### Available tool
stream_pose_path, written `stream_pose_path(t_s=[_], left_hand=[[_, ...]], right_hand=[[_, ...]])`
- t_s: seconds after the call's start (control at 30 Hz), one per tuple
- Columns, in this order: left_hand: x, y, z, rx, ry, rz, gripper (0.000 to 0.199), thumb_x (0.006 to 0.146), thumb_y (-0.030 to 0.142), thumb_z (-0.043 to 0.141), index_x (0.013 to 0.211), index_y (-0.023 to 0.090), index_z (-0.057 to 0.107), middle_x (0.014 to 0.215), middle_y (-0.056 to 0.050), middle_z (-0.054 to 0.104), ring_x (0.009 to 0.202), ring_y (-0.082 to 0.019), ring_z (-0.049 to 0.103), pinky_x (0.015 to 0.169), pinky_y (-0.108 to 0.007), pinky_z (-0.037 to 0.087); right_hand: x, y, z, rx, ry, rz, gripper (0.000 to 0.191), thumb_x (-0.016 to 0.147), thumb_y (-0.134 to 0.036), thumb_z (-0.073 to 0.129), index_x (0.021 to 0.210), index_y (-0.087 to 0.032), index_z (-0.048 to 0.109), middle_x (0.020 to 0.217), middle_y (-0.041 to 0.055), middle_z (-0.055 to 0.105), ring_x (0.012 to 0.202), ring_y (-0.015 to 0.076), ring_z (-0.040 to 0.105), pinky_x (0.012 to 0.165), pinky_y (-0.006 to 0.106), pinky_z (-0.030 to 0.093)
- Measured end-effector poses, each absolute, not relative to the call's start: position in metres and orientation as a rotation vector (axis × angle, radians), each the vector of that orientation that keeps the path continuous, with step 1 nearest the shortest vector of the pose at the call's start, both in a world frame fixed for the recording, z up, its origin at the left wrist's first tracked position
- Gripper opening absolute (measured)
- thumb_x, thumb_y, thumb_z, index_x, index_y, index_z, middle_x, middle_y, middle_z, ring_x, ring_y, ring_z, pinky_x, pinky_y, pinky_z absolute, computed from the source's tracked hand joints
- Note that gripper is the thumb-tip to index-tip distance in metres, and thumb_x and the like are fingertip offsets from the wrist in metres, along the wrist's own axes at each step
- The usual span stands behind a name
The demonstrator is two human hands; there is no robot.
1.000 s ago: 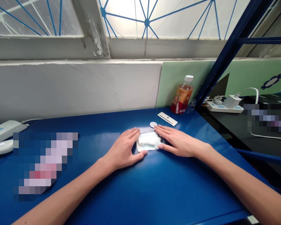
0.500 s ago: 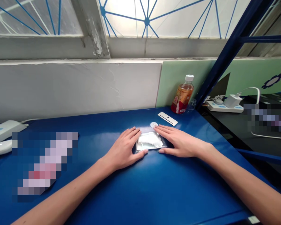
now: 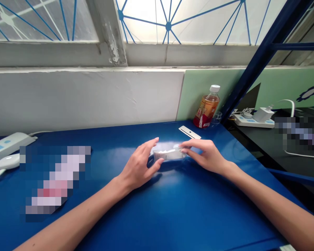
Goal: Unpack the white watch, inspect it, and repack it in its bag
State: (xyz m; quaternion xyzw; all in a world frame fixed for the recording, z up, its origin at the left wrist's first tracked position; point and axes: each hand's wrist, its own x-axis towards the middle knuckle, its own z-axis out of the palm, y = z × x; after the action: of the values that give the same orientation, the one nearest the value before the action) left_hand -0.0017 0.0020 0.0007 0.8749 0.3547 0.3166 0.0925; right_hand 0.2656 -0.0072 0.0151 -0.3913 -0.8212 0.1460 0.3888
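The clear plastic bag (image 3: 170, 154) is between my two sets of fingers, low over the desk (image 3: 151, 216); the fingers of my right hand (image 3: 210, 153) pinch its right end. The fingers of my left hand (image 3: 137, 164) are spread around its left end, thumb beside the near corner, though I cannot tell if they touch it. It looks light, soft and slippery, with something white inside, so I judge its edges a surer hold than its bulging middle.
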Motion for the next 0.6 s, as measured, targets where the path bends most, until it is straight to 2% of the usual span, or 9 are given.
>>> stream_pose_path(t_s=[0.07,0.17,0.23,0.4,0.5,0.6], left_hand=[[-0.001,0.001,0.0,2.604,0.994,0.96,0.064,0.092,0.034,0.058,0.147,0.022,0.028,0.14,-0.013,0.051,0.125,-0.026,0.054,0.106,-0.042,0.046],[0.001,0.001,0.001,2.651,0.953,0.845,0.066,0.088,0.034,0.063,0.146,0.023,0.032,0.141,-0.012,0.049,0.128,-0.028,0.051,0.107,-0.042,0.044],[0.002,0.003,0.001,2.647,0.993,0.75,0.066,0.087,0.036,0.064,0.145,0.02,0.035,0.141,-0.013,0.048,0.13,-0.028,0.049,0.108,-0.042,0.044],[0.004,0.006,-0.001,2.682,1.079,0.545,0.066,0.087,0.045,0.059,0.142,0.01,0.043,0.146,-0.019,0.044,0.137,-0.034,0.038,0.113,-0.048,0.036],[0.005,0.006,-0.002,2.697,1.129,0.478,0.068,0.089,0.048,0.054,0.142,0.008,0.043,0.15,-0.02,0.04,0.142,-0.035,0.03,0.115,-0.05,0.032],[0.004,0.007,0.0,2.693,1.14,0.392,0.07,0.091,0.053,0.051,0.143,0.009,0.043,0.152,-0.018,0.039,0.144,-0.035,0.027,0.116,-0.051,0.028]], right_hand=[[0.263,-0.008,0.013,-1.074,-1.978,0.452,0.017,0.092,-0.033,0.06,0.1,-0.021,0.071,0.096,0.0051,0.076,0.082,0.021,0.071,0.073,0.033,0.057],[0.26,-0.006,0.008,-1.138,-1.954,0.52,0.02,0.093,-0.033,0.058,0.102,-0.02,0.069,0.094,0.0054,0.075,0.08,0.0204,0.07,0.069,0.032,0.057],[0.26,-0.004,0.005,-1.174,-2.003,0.499,0.022,0.094,-0.032,0.055,0.107,-0.019,0.068,0.096,0.0064,0.075,0.082,0.0206,0.069,0.073,0.033,0.057],[0.265,0.0,0.004,-1.17,-2.287,0.289,0.03,0.098,-0.031,0.048,0.115,-0.016,0.067,0.114,0.0125,0.07,0.107,0.0259,0.064,0.093,0.043,0.052],[0.269,-0.002,0.009,-1.079,-2.483,0.26,0.04,0.099,-0.037,0.047,0.13,-0.015,0.06,0.132,0.0136,0.062,0.129,0.028,0.051,0.108,0.046,0.043],[0.27,-0.004,0.012,-1.121,-2.597,0.303,0.061,0.095,-0.05,0.05,0.142,-0.012,0.048,0.149,0.0162,0.045,0.14,0.0306,0.037,0.114,0.048,0.035]])
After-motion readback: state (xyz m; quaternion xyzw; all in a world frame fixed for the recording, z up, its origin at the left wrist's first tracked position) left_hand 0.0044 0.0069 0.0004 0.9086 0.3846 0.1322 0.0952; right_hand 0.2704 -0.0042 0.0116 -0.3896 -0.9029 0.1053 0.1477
